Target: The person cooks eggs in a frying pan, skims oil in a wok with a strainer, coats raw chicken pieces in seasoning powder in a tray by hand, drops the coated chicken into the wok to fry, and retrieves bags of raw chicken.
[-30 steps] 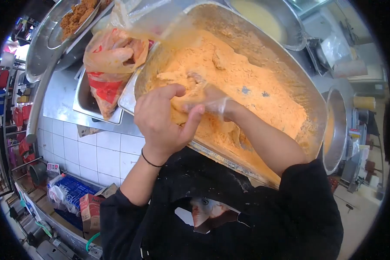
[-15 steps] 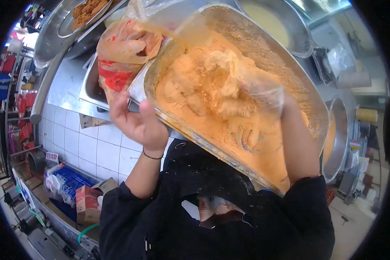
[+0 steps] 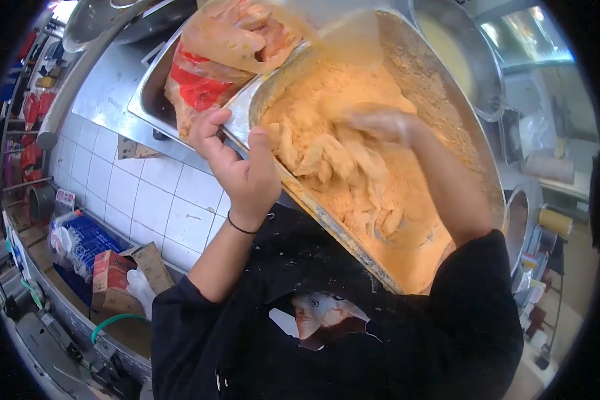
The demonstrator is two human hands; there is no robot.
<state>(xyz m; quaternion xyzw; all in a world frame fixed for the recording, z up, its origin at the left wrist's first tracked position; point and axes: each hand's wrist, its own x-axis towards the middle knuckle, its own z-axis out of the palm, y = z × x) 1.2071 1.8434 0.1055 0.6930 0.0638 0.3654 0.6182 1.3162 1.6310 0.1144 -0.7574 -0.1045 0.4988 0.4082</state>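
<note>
A deep metal tray slants across the view, filled with orange breading flour. Flour-coated chicken pieces lie heaped in it. My right hand, in a clear plastic glove, is over the flour just beyond the heap; motion smears its fingers. Bare, with a dark band at the wrist, my left hand is at the tray's near left rim, thumb and fingers apart, holding nothing. Whether it touches the rim I cannot tell. Beyond it, a clear bag with red print holds raw chicken.
The bag lies in a second metal pan on the left. A bowl of pale liquid stands at the back right. Another metal bowl is beside the tray's right end. A red carton sits low on the left, past white floor tiles.
My right hand has swept up and away from me across the flour, and the chicken pieces lie differently, now bunched more to the left. My left hand has come closer to the tray's rim.
</note>
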